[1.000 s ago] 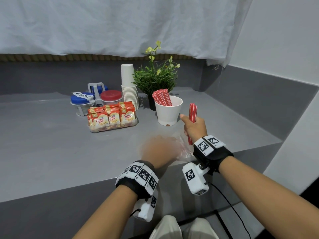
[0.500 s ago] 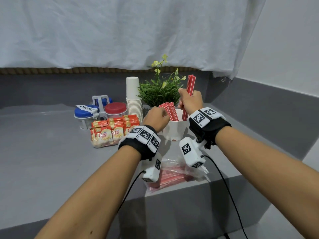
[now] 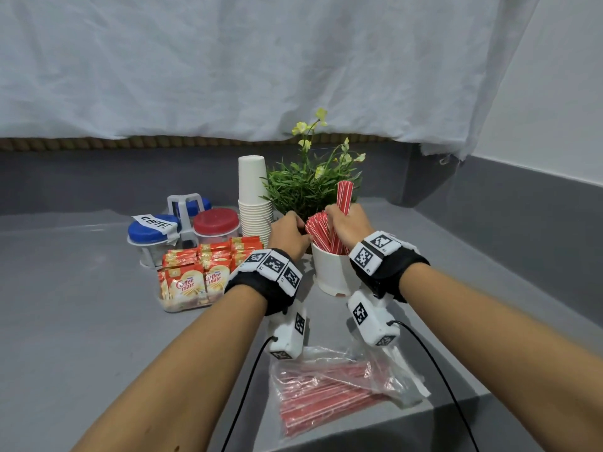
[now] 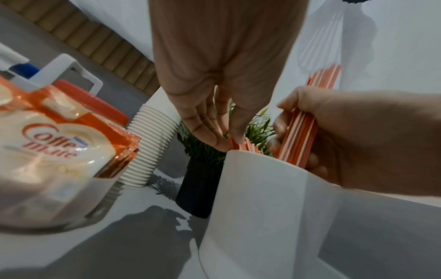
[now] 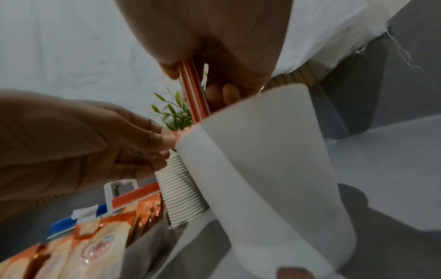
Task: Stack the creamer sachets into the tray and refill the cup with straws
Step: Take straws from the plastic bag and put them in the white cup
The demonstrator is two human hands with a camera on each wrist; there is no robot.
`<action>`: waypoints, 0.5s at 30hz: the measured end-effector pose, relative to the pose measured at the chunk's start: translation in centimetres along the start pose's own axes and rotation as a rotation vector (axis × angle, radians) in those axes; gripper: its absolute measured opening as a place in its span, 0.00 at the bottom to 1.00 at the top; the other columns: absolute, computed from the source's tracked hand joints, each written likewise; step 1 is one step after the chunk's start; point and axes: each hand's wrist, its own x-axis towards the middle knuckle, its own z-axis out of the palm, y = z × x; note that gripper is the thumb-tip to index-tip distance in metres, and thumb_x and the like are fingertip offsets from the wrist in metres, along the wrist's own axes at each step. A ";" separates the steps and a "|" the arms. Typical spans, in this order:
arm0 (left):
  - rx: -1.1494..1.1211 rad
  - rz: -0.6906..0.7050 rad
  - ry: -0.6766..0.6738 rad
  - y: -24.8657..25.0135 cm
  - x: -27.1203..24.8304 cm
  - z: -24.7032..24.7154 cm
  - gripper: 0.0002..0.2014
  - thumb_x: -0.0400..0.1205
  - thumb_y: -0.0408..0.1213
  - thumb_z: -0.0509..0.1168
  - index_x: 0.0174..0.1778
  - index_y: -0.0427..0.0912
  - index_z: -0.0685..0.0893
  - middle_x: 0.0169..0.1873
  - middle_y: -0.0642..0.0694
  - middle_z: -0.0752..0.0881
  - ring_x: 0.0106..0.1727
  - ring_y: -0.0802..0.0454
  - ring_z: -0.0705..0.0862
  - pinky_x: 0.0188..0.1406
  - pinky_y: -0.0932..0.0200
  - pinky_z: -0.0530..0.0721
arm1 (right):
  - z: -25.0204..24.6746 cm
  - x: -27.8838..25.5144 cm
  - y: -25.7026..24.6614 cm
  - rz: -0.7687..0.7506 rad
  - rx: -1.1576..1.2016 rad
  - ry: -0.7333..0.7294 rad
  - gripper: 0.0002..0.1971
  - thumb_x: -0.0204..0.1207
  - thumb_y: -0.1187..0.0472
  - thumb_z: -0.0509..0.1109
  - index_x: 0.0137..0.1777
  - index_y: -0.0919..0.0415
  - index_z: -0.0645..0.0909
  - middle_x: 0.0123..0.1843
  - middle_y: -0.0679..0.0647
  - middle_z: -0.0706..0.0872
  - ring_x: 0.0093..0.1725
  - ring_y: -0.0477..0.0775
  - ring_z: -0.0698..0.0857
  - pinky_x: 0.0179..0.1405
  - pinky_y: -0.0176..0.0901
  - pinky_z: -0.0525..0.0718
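Grey bench (image 3: 81,321) holds the white cup (image 3: 329,272) at mid-frame, where my right hand (image 3: 347,225) curls round a straw bundle (image 3: 344,197) dipped into it while my left hand (image 3: 288,234) pinches the leaning straws (image 3: 318,228) aside; best lower upright, releasing only at the bottom.

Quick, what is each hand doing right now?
Left hand: fingertips on the straws standing in the cup; pinching or pushing, cannot tell.
Right hand: gripping a straw bundle.

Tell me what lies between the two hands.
Leaning red straws in the white cup, between left hand and right hand; the head view shows it.
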 end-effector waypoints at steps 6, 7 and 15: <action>-0.207 -0.056 -0.058 -1.4 1.0 0.8 0.16 0.78 0.31 0.69 0.25 0.42 0.73 0.26 0.41 0.82 0.27 0.49 0.84 0.35 0.58 0.87 | 0.1 -0.1 1.5 -0.063 -0.336 -0.132 0.20 0.78 0.59 0.60 0.23 0.56 0.64 0.28 0.56 0.74 0.36 0.58 0.75 0.32 0.43 0.67; -0.260 -0.060 -0.061 -1.3 1.1 0.9 0.16 0.79 0.31 0.68 0.25 0.42 0.74 0.23 0.44 0.80 0.22 0.56 0.81 0.27 0.64 0.84 | 0.0 0.0 1.5 -0.066 -0.373 -0.144 0.20 0.78 0.59 0.61 0.23 0.56 0.64 0.28 0.55 0.73 0.37 0.58 0.74 0.33 0.42 0.66; -0.588 -0.200 -0.011 -0.6 1.5 0.9 0.15 0.84 0.25 0.53 0.35 0.35 0.81 0.24 0.46 0.80 0.14 0.66 0.77 0.20 0.71 0.76 | -0.6 0.2 1.5 -0.104 -0.411 -0.194 0.10 0.68 0.56 0.75 0.41 0.62 0.81 0.35 0.54 0.78 0.39 0.53 0.75 0.36 0.42 0.73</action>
